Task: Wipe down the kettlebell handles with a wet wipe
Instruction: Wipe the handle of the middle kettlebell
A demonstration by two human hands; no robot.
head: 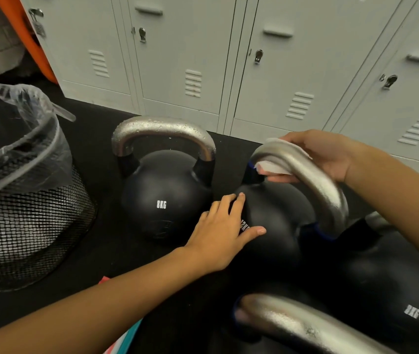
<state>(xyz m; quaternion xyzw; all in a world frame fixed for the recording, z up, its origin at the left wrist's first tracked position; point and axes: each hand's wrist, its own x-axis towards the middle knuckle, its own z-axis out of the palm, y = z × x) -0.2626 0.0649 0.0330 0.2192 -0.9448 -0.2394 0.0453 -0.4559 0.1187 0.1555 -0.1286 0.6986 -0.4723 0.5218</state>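
Several black kettlebells with silver handles stand on the dark floor. My right hand (328, 154) grips a white wet wipe (272, 168) wrapped around the left top of the middle kettlebell's handle (320, 185). Flat on that kettlebell's black body (277, 218) lies my left hand (223, 233), fingers straight. To the left, an 8KG kettlebell (163, 198) stands apart, its handle (162, 129) beaded with droplets. Another 8KG kettlebell (392, 290) sits at the right, and a fourth handle (295, 325) crosses the bottom edge.
A black mesh bin (32, 226) lined with a clear plastic bag stands at the left. Grey lockers (254, 72) form a wall right behind the kettlebells. An orange panel (24, 34) leans at the far left. Something red and teal (126, 338) lies under my left forearm.
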